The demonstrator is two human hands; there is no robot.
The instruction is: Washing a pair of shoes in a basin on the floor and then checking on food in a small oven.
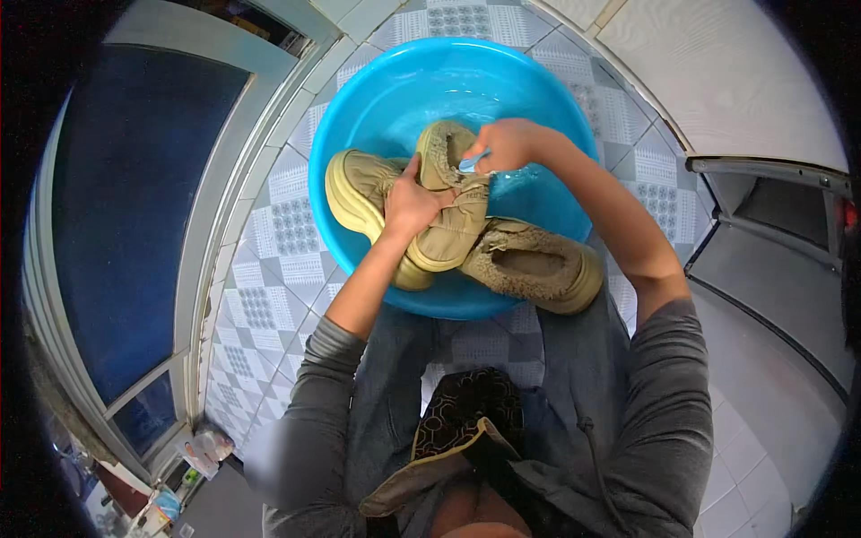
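My left hand [414, 205] grips a khaki fleece-lined shoe [454, 232] by its side, thumb and fingers spread over the upper. In my right hand [508, 144] is a light-blue brush handle [474, 161], held at the shoe's fleece opening; the bristles are hidden. Under and left of that shoe lies another khaki shoe [360, 178], tilted so its thick yellow sole shows. A third fleece-lined shoe [535, 265] rests at the near right rim of a round blue plastic basin [326, 222], its opening facing up. Clear water [464, 94] stands in the basin.
The basin stands on a patterned tile floor [296, 232], in front of my knees. A framed door with a dark panel [141, 202] is on the left. White panels and a metal-framed unit [773, 249] stand on the right. Plastic bags [208, 447] lie at lower left.
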